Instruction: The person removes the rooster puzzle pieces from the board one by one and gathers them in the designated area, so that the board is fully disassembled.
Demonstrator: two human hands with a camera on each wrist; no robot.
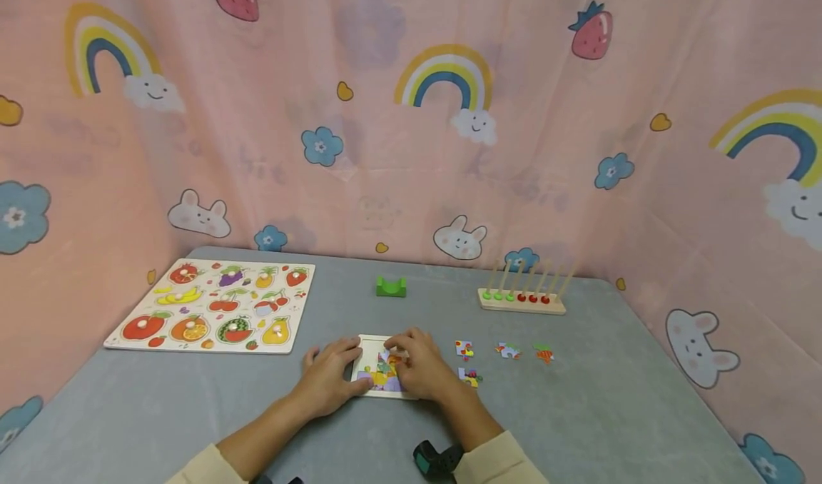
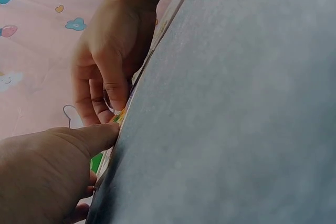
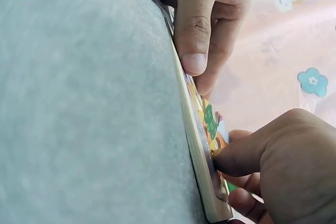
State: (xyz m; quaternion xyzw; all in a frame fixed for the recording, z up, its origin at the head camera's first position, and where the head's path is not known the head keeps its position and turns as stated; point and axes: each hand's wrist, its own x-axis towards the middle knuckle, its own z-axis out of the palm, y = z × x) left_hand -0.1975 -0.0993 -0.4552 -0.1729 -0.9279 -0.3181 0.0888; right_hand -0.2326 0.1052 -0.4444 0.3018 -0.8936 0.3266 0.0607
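Observation:
A small framed jigsaw puzzle board (image 1: 369,345) lies on the table, partly filled with colourful pieces. My left hand (image 1: 329,378) holds its left side, thumb over the near edge and fingers at the far edge. Over the board's right part, my right hand (image 1: 424,366) pinches a jigsaw piece; this piece (image 3: 211,121), with green and orange on it, stands tilted above the board in the right wrist view. Fingers hide much of the board's right half. Several loose jigsaw pieces lie to the right, among them a red-and-yellow one (image 1: 464,349) and an orange-and-green one (image 1: 544,354).
A fruit peg puzzle (image 1: 208,305) lies at the left. At the back stand a green notched block (image 1: 391,288) and a wooden peg rack (image 1: 521,303) with green and red beads. Near the right forearm is a black wrist device (image 1: 438,460). Pink patterned cloth (image 1: 411,184) surrounds the table.

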